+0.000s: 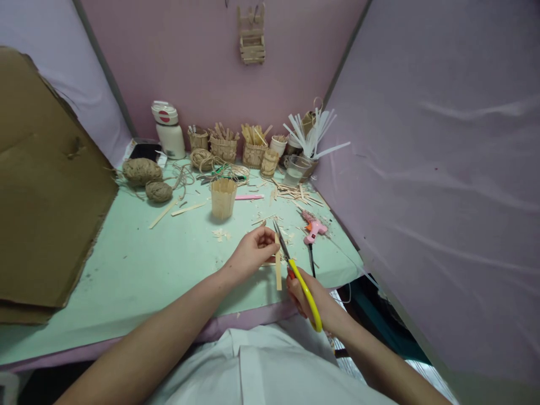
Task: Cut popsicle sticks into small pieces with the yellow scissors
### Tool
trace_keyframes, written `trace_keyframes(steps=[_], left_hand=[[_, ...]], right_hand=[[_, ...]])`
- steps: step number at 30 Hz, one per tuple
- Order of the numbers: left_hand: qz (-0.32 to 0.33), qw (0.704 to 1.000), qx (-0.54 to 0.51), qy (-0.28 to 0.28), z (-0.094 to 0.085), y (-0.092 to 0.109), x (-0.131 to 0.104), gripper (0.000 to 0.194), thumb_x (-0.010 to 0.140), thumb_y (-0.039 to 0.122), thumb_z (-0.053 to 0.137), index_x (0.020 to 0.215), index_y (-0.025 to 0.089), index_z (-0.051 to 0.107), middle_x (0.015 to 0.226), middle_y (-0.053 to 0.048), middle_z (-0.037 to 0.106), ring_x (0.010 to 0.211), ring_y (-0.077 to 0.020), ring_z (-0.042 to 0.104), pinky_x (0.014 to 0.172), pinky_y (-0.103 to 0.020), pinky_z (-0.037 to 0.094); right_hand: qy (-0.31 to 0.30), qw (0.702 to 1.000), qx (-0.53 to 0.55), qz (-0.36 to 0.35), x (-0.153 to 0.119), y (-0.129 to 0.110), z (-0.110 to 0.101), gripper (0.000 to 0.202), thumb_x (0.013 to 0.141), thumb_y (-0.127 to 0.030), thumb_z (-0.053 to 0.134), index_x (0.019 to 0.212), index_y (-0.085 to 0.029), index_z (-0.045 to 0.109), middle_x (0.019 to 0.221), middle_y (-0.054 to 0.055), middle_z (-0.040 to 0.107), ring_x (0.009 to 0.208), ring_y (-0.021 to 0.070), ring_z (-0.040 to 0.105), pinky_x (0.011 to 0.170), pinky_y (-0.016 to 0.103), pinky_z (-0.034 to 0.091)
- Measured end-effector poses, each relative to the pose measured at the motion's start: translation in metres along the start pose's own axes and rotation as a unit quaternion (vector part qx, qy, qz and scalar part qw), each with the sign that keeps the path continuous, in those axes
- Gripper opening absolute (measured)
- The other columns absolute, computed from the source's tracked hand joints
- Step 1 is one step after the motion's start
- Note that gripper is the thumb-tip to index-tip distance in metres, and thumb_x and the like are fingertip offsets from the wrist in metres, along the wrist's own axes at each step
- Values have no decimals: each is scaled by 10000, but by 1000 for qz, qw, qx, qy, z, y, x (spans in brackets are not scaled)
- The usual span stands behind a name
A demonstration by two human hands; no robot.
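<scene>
Left hand (252, 252) pinches a wooden strip (278, 271), right hand (304, 293) grips yellow-handled scissors (291, 260); behind, a slatted cup (223, 199) stands formed, its rim uneven.

The cup (223, 199) stands on the table (139, 264), left of the glue gun (314, 226), before the baskets (223, 148).

We see the scissors (311, 301) in yellow with a little red, and the strip (278, 275) is light tan. Our table cover (139, 264) is pale green, speckled with dark spots. The glue gun (314, 228) is pink and orange; the 2 twine balls (142, 171) are brown, the back wall (189, 56) dusty pink.
</scene>
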State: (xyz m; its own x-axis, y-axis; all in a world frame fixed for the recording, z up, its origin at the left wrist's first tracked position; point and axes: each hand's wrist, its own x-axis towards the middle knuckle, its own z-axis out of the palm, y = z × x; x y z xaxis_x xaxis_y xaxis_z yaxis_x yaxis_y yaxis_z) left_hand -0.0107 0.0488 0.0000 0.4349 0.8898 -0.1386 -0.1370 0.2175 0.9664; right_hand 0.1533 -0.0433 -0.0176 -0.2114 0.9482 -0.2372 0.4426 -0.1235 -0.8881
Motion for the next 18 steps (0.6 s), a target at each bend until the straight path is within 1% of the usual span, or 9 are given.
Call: trace_keyframes(steps=[8,18], left_hand=[[-5,1000,-6,4,0,-4,2,216,677,285,685,789,186,529,743,30,534,684,-102,536,662,-257,517],[-23,1000,-11,14,3,1,0,196,656,234,672,759,187,512,722,38,512,669,-95,525,634,-232,495]], right_hand=[[8,1000,3,5,2,5,3,408,933,-608,325,800,-224,357,575,-70,358,471,93,316,433,232,266],[-4,1000,14,23,3,8,1,444,899,-657,398,811,-222,384,573,-72,364,471,91,323,434,226,276]])
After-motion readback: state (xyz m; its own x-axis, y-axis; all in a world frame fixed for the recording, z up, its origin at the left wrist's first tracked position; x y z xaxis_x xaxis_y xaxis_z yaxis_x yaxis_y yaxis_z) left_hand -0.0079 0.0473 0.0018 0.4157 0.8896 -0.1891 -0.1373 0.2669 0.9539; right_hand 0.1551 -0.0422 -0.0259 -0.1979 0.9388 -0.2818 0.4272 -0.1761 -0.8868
